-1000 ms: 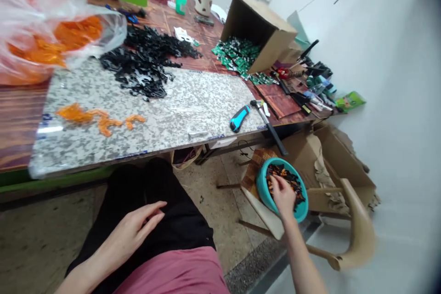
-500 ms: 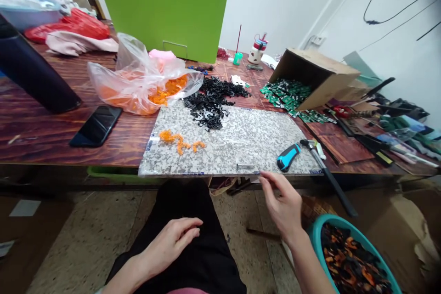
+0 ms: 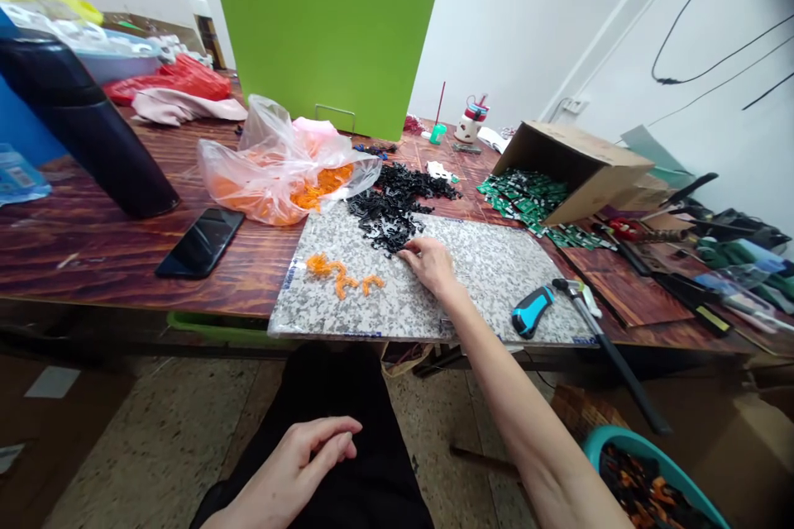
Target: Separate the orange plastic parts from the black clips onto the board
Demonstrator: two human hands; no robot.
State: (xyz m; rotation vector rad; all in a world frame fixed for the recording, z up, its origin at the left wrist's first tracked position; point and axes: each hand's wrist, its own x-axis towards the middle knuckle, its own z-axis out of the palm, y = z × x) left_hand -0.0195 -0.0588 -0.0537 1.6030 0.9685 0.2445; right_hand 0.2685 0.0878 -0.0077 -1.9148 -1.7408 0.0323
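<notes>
My right hand rests on a speckled granite slab, its fingertips just right of a heap of black plastic pieces. A few orange plastic pieces lie on the slab to the left of that hand. Whether the fingers pinch a small piece, I cannot tell. My left hand lies loosely on my black-clothed thigh, holding nothing. At the bottom right, a teal bowl holds mixed black and orange pieces and is cut off by the frame.
A hammer and a blue-handled tool lie right of the slab. Behind it are a bag of orange pieces, a phone, a black flask, and a tipped cardboard box spilling green circuit boards.
My right hand has moved from the teal bowl, past the slab's front edge, onto the slab. My view has swung left and up, bringing the table to the middle and leaving the bowl at the corner.
</notes>
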